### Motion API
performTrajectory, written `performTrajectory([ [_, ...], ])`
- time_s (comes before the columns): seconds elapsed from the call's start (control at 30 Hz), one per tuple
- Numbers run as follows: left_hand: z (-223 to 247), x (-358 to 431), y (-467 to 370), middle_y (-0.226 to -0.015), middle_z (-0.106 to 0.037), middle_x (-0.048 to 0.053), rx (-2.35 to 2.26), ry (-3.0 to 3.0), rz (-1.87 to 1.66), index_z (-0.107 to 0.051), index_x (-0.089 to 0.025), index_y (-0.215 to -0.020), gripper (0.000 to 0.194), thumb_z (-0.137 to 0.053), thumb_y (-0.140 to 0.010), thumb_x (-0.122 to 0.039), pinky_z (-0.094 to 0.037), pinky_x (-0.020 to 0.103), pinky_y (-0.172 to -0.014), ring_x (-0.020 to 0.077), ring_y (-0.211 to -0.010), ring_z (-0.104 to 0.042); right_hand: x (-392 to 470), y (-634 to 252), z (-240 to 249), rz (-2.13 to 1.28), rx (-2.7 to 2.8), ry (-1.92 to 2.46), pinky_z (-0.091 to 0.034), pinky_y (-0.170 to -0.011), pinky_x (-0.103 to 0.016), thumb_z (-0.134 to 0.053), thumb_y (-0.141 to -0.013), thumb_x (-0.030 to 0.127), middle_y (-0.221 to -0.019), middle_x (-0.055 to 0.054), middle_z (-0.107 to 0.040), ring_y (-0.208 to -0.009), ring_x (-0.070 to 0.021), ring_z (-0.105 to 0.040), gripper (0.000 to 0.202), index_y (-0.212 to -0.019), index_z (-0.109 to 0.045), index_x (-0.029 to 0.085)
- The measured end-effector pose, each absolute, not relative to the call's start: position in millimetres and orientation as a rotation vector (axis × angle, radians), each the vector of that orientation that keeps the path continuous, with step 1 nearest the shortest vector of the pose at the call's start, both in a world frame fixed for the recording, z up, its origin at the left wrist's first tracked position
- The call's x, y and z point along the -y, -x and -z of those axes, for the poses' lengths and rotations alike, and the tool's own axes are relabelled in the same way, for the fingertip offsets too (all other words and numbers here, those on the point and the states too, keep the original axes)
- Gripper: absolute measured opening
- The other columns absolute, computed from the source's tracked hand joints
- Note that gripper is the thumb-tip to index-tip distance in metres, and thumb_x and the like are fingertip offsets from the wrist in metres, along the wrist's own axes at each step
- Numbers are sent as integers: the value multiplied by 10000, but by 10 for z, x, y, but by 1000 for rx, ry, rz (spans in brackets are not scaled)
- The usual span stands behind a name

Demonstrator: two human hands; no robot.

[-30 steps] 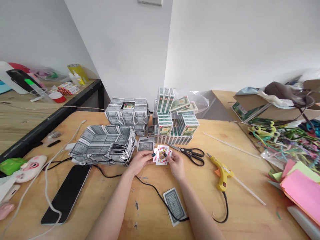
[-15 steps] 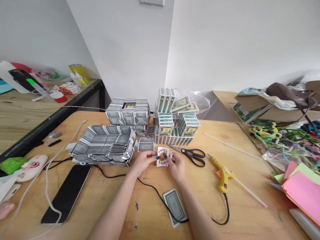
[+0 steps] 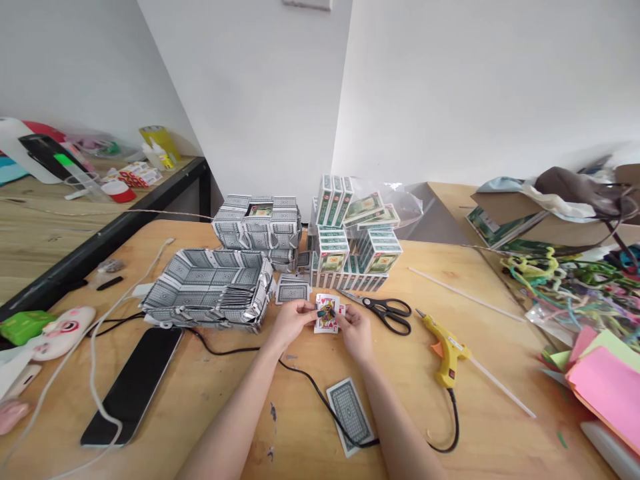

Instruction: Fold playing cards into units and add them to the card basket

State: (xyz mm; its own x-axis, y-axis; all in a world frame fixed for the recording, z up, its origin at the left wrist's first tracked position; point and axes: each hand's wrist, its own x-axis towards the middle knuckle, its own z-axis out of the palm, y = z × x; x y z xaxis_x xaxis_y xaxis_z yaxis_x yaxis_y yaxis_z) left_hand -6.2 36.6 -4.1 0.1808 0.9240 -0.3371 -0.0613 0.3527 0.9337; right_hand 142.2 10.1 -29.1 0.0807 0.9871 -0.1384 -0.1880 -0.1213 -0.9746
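Between my two hands is a playing card [image 3: 326, 325] with a red-and-yellow court picture, face up. My left hand [image 3: 294, 323] pinches its left edge and my right hand [image 3: 357, 328] pinches its right edge, where a bit of another red-marked card shows. Dark nails or a small dark thing lie across the card's middle; I cannot tell which. A single card [image 3: 350, 415] rests face down nearer me, crossed by a black cord. Behind my left hand lie several face-down cards [image 3: 293, 292]. An open tray made of folded cards [image 3: 165, 283] stands to the left.
Black-handled scissors [image 3: 395, 313] and a yellow glue gun [image 3: 449, 353] lie to the right. Green-and-white card boxes [image 3: 333, 257] are stacked behind, beside a folded-card box [image 3: 257, 223]. A phone [image 3: 133, 387] lies at left. Pipe cleaners [image 3: 565, 280] and coloured paper [image 3: 607, 380] fill the right side.
My hands stay on the card, with only a slight shift of the fingers at its middle. The whole view has moved slightly; the objects on the table lie as before.
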Motion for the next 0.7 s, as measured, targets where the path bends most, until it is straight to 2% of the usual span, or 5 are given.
performTrajectory([
  [0.2, 101, -395, 53, -641, -637, 19, -1176, -955, -880, -609, -128, -646, 184, -695, -544, -255, -488, 279, -625, 146, -601, -593, -118, -1435, 250, -1336, 926, 1193, -491, -580, -341, -666, -623, 437, -634, -25, -679, -598, -221, -636, 282, -687, -572, 179],
  [0.5, 85, -395, -6, -546, -564, -32, -1209, -935, -921, -549, -142, -578, 118, -651, -533, -178, -455, 236, -557, 108, -527, -545, -117, -1411, 271, -1347, 842, 1186, -495, -564, -339, -681, -609, 391, -676, -40, -688, -601, -228, -642, 266, -720, -581, 170],
  [0.7, 48, -381, -39, -510, -508, -54, -1207, -927, -925, -479, -151, -536, 174, -650, -542, -182, -458, 254, -549, 109, -504, -530, -119, -1404, 278, -1335, 847, 1201, -492, -541, -330, -662, -628, 399, -703, -48, -687, -592, -224, -637, 291, -785, -598, 163],
])
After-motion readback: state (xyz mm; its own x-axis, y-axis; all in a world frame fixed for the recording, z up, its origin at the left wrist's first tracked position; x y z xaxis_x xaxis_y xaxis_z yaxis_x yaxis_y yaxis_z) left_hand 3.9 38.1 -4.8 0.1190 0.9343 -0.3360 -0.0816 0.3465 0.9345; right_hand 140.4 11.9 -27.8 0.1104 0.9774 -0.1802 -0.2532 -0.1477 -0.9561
